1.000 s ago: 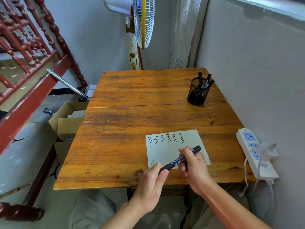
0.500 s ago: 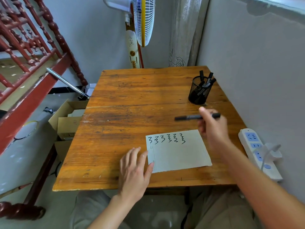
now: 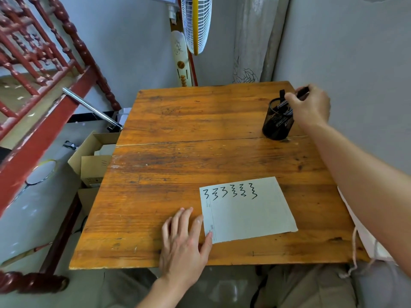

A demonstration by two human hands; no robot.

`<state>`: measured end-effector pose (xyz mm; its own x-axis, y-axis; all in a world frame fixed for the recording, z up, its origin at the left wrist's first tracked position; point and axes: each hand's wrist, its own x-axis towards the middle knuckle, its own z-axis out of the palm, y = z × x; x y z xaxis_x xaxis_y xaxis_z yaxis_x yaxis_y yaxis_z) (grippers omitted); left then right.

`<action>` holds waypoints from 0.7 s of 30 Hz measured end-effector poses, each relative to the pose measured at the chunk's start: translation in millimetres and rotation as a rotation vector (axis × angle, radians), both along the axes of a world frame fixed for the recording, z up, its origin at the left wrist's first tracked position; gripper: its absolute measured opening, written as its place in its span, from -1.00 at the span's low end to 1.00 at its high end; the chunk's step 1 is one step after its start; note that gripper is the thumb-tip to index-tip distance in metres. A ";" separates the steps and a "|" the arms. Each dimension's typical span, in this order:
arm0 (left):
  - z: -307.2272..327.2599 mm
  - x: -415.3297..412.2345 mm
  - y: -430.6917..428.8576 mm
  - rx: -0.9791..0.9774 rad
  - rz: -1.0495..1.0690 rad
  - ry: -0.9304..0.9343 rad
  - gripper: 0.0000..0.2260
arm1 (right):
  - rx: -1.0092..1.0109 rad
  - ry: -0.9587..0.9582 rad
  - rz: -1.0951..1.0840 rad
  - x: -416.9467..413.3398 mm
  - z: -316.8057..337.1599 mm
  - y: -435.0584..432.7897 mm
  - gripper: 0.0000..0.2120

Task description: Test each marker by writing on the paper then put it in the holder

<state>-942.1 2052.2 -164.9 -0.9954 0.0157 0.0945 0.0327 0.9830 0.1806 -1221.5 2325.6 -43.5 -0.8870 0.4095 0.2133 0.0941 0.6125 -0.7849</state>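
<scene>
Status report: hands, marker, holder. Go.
Right hand grips marker over holder, not released. Left hand flat on table, thumb at paper edge. Nothing in the way.

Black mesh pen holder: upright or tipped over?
Upright. The black mesh pen holder stands on its base on the wooden table, mouth up, black markers poking out; the right hand grips another marker by its rim.

Soft, even light in a wide-angle head view.
Light is diffuse and fairly bright; the wooden table (image 3: 178, 121) shows a mild sheen across its middle and shadows are faint. The red railing (image 3: 44, 134) curves and smears at the left edge, and the right hand (image 3: 311, 107) is slightly motion-blurred.
</scene>
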 end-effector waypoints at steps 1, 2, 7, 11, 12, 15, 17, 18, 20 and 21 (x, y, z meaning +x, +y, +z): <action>0.1 -0.4 0.0 -0.004 -0.002 -0.006 -0.57 | 0.047 -0.010 -0.004 -3.9 -4.7 -1.1 -0.70; 0.0 -0.3 0.0 -0.006 -0.002 -0.009 -0.57 | 0.105 -0.018 -0.002 -5.6 -7.1 -3.2 -0.68; 0.5 -0.5 -0.1 -0.005 0.000 -0.009 -0.57 | 0.466 -0.076 0.023 -12.8 -18.0 -9.3 -0.51; 1.5 -1.0 1.8 -0.005 0.003 0.004 -0.58 | 0.592 -0.153 0.053 -9.2 -23.7 -12.6 -0.47; 1.7 -0.9 1.9 -0.003 0.004 0.008 -0.58 | 0.600 -0.164 0.050 -7.3 -21.9 -14.4 -0.45; 2.0 0.2 0.8 -0.001 -0.005 0.022 -0.61 | 0.633 -0.199 0.053 -5.3 -20.1 -14.8 -0.43; 1.8 1.1 0.8 0.008 -0.005 0.034 -0.61 | 0.631 -0.202 0.071 -2.5 -19.6 -12.6 -0.44; 3.1 0.8 1.1 0.019 -0.003 0.040 -0.61 | 0.610 -0.203 0.077 4.2 -15.4 -13.1 -0.44; 2.5 0.7 1.5 0.045 -0.011 0.074 -0.61 | 0.592 -0.196 0.081 11.6 -10.8 -10.3 -0.47; -0.9 1.0 -0.2 0.056 -0.011 0.099 -0.61 | 0.588 -0.176 0.085 14.1 -10.1 -7.7 -0.49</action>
<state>-941.1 2052.1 -165.8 -0.9809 0.0186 0.1937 0.0640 0.9709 0.2309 -1207.4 2317.9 -53.6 -0.9537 0.1941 0.2297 0.1231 0.9489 -0.2907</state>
